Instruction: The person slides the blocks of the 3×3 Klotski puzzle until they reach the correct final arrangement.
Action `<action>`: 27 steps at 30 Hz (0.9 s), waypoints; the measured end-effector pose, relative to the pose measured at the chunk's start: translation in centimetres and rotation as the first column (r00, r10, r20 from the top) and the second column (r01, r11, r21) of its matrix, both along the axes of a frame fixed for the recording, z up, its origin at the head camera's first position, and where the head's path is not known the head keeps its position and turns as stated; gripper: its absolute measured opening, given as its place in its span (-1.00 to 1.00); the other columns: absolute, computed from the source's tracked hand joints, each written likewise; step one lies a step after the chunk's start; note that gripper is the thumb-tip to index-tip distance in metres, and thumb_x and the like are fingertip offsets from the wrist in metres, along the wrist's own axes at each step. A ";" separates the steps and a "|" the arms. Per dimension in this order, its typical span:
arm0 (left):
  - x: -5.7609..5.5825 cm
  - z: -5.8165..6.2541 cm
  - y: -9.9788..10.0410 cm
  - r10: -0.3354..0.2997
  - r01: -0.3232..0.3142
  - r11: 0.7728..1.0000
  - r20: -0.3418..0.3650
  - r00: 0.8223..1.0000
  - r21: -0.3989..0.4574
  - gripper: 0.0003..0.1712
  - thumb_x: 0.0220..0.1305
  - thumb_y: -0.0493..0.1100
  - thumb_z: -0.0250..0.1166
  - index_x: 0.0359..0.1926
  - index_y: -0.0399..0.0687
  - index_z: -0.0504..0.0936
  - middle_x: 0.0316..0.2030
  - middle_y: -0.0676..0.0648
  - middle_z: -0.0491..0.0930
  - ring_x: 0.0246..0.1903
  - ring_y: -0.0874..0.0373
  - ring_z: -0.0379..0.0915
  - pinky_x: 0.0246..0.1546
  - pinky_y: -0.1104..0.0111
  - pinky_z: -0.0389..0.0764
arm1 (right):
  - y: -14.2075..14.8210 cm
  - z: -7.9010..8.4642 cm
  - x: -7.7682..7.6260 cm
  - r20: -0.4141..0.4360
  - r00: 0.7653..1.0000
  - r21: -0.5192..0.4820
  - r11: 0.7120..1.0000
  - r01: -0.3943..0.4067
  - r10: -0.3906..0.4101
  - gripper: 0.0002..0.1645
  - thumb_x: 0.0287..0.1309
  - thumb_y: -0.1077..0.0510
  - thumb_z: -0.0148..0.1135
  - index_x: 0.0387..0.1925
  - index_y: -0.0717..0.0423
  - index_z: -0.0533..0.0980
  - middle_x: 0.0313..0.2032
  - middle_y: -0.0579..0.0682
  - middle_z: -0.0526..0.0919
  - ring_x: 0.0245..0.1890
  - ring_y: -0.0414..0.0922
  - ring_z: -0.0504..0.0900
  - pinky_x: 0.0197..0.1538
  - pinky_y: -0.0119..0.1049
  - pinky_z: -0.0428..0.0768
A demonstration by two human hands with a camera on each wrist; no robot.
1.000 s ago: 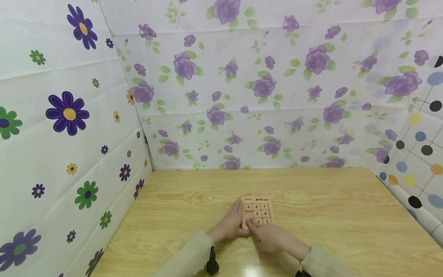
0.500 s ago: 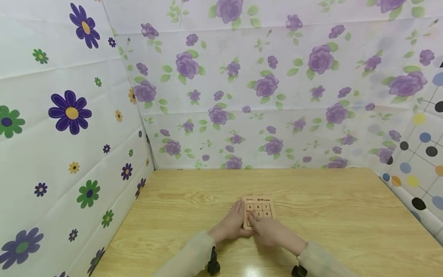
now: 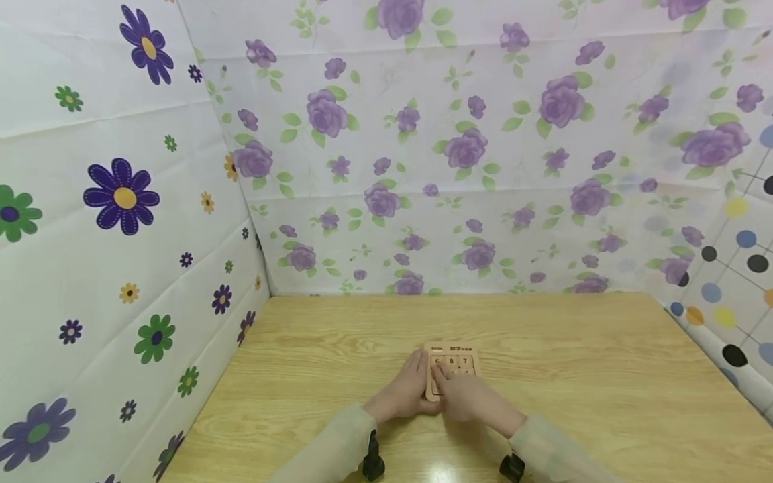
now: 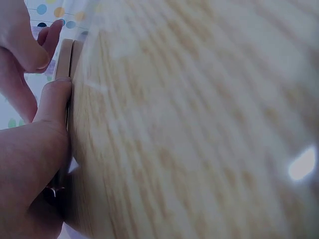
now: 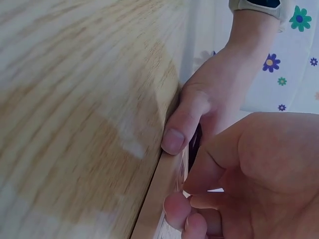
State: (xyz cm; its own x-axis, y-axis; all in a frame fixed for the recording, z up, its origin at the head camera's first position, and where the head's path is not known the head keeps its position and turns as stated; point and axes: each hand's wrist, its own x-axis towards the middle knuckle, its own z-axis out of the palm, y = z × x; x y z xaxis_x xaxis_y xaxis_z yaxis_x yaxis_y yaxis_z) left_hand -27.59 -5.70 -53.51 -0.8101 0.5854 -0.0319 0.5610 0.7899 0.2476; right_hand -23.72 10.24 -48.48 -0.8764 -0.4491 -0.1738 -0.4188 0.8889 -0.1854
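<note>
A small wooden number slide puzzle (image 3: 451, 361) lies on the table, its 6, 8 and 7 tiles along the top row. My left hand (image 3: 403, 390) holds it at the left side, fingers along that edge and thumb at the near edge. In the left wrist view that thumb (image 4: 56, 97) presses against the board's side (image 4: 64, 59). My right hand (image 3: 468, 397) lies over the lower part of the puzzle, fingertips on the tiles at the left column. It hides most of the lower tiles. The right wrist view shows its outer fingers (image 5: 177, 210) bent close beside the board.
The wood-grain table (image 3: 338, 329) extends around the puzzle on all sides. Flower-patterned cloth (image 3: 374, 134) hangs at the back and left, and dotted cloth (image 3: 737, 282) at the right. Each wrist wears a dark camera mount (image 3: 373, 459).
My right hand has slid up the puzzle's left column, from the bottom row to near the 6 tile, and covers more of the lower rows. The left hand keeps its hold.
</note>
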 end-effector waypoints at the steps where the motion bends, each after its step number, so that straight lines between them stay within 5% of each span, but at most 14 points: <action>1: 0.0 0.0 0.0 0.002 -0.002 1.000 0.002 1.000 0.002 0.30 0.14 0.38 0.25 0.47 -0.45 -0.16 0.48 -0.41 -0.16 0.51 -0.17 -0.22 0.51 0.13 0.04 | -0.1 -0.1 -0.1 -0.011 1.000 0.000 1.000 0.005 -0.005 -0.28 0.30 0.11 0.09 0.42 0.26 0.17 0.41 0.21 0.25 -0.73 -0.22 0.23 -0.70 -0.44 0.19; 10: 0.0 0.1 0.1 -0.014 0.013 1.000 -0.024 1.000 -0.012 0.27 0.15 0.34 0.27 0.45 -0.48 -0.13 0.47 -0.42 -0.13 0.50 -0.16 -0.21 0.52 0.14 0.01 | -0.6 -0.3 -1.1 -0.029 0.999 0.073 0.997 0.034 -0.032 -0.22 0.23 0.04 0.18 0.41 0.23 0.21 0.40 0.17 0.30 -0.54 -0.12 0.46 -0.59 -0.34 0.39; 21: -0.1 -0.1 0.1 -0.022 0.022 1.000 -0.039 0.999 -0.008 0.27 0.14 0.33 0.29 0.45 -0.50 -0.11 0.46 -0.44 -0.10 0.50 -0.18 -0.18 0.52 0.14 0.02 | -0.7 -0.3 -1.4 -0.076 0.997 0.092 0.996 0.015 -0.008 -0.24 0.20 0.05 0.19 0.37 0.28 0.26 0.37 0.21 0.32 -0.57 -0.13 0.48 -0.66 -0.38 0.30; 27: -0.1 -0.2 0.1 -0.020 0.020 1.000 -0.034 0.999 -0.005 0.26 0.15 0.32 0.28 0.45 -0.50 -0.12 0.46 -0.44 -0.10 0.50 -0.18 -0.18 0.52 0.14 0.02 | -0.7 -0.4 -1.5 -0.068 0.998 0.097 0.995 0.012 -0.005 -0.26 0.21 0.08 0.16 0.37 0.27 0.26 0.36 0.20 0.34 -0.26 -0.07 0.62 -0.49 -0.29 0.55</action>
